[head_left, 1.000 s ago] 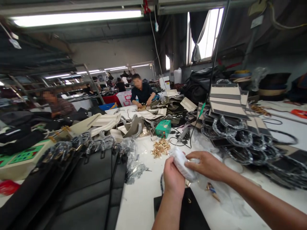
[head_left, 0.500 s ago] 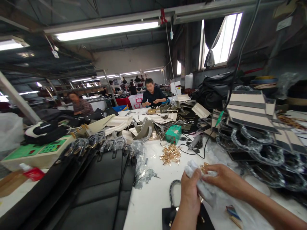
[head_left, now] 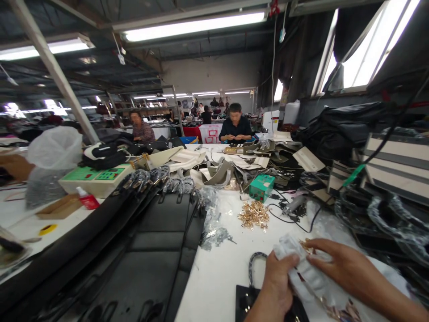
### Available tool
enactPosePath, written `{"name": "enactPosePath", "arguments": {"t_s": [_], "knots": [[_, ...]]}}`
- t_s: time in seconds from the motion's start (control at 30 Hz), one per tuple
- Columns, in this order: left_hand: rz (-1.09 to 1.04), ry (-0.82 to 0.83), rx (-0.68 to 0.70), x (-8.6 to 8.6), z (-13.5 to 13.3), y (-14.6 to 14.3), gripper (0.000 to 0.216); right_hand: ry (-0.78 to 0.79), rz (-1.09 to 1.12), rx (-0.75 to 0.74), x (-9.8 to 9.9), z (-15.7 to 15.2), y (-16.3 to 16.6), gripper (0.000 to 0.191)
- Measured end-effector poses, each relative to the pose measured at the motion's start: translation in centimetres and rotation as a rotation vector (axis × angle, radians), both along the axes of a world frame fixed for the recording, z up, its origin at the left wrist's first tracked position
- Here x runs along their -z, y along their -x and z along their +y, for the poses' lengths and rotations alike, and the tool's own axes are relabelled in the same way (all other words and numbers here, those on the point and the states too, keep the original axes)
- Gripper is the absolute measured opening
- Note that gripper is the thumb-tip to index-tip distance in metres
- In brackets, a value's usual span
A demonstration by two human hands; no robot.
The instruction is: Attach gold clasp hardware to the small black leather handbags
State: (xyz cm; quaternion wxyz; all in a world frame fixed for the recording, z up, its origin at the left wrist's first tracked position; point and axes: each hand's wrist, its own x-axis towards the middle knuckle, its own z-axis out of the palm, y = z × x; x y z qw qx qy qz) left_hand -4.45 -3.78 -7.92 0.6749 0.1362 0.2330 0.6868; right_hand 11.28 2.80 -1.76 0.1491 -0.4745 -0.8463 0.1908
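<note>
My left hand (head_left: 279,281) is closed around the crumpled neck of a translucent white plastic bag (head_left: 297,264). Beside it, my right hand (head_left: 335,260) pinches the bag's other side, thumb and fingers close together. Small gold metal fittings (head_left: 307,246) show at the right fingertips; whether they lie inside the plastic there I cannot tell. More fittings show through the bag's lower part near the bottom edge. Under my left forearm lies a black handbag (head_left: 241,298) with a wrapped handle (head_left: 251,264), partly hidden. A loose pile of gold fittings (head_left: 254,214) sits on the white table (head_left: 214,277).
Black bag panels with plastic-wrapped handles (head_left: 150,241) cover the left side. A green box (head_left: 262,188) with a black cable stands behind the pile. Wrapped handles and boards (head_left: 398,165) are stacked at right. A co-worker (head_left: 235,127) sits across the table.
The view has swung left, so the scene sits further right. Both hands still grip the plastic bag, and fittings in its lower part now show.
</note>
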Motion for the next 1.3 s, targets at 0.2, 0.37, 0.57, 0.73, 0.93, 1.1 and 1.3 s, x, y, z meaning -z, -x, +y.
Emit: {"name": "enactPosePath", "arguments": {"t_s": [0.2, 0.37, 0.57, 0.73, 0.93, 1.1, 1.3], "knots": [[-0.014, -0.004, -0.03, 0.1, 0.4, 0.1, 0.036, -0.037, -0.104, 0.0, 1.7, -0.8, 0.9, 0.045], [0.062, 0.061, 0.027, 0.4, 0.2, 0.6, 0.037, 0.111, 0.028, -0.057, -0.4, -0.8, 1.1, 0.037], [0.095, 0.088, 0.029, 1.1, 0.7, 0.2, 0.032, 0.224, 0.195, -0.11, -2.8, -1.5, 1.1, 0.033], [0.118, 0.075, 0.008, 0.9, 0.7, 0.0, 0.034, 0.29, 0.239, -0.124, -3.4, -1.5, 0.8, 0.032], [0.091, 0.067, 0.006, 0.5, 0.7, 0.2, 0.038, 0.354, 0.278, -0.13, -3.3, -0.7, 0.1, 0.028], [0.072, 0.085, 0.037, 0.5, 0.7, 0.4, 0.044, 0.273, 0.221, 0.007, -1.8, -0.1, -0.2, 0.021], [0.079, 0.089, 0.021, 0.7, 0.8, 0.4, 0.044, 0.029, 0.073, 0.041, -2.0, -1.1, 0.4, 0.021]]}}
